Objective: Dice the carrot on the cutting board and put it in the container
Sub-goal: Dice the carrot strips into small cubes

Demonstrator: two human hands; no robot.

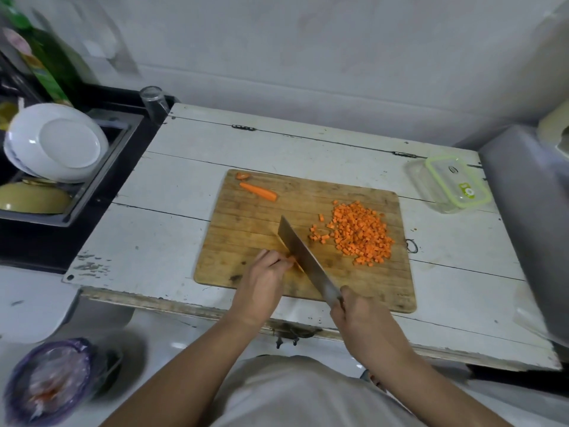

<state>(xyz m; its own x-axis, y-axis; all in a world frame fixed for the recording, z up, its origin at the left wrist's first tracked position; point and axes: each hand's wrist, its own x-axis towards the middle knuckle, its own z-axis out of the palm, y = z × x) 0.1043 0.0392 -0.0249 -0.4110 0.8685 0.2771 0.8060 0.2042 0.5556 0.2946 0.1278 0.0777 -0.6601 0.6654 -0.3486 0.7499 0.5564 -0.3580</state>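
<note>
A wooden cutting board lies on the white table. A heap of diced carrot sits on its right half. A carrot stick and a small carrot end lie at its far left corner. My right hand grips the handle of a cleaver, whose blade slants across the board. My left hand has its fingertips curled on a small carrot piece against the blade's left side; most of that piece is hidden. A clear container with a green-rimmed lid stands at the table's far right.
A dish rack at left holds a white plate and a yellow bowl. A glass stands by the table's far left corner. A green bottle stands behind. A purple bag-lined bin sits on the floor. A grey appliance borders the right.
</note>
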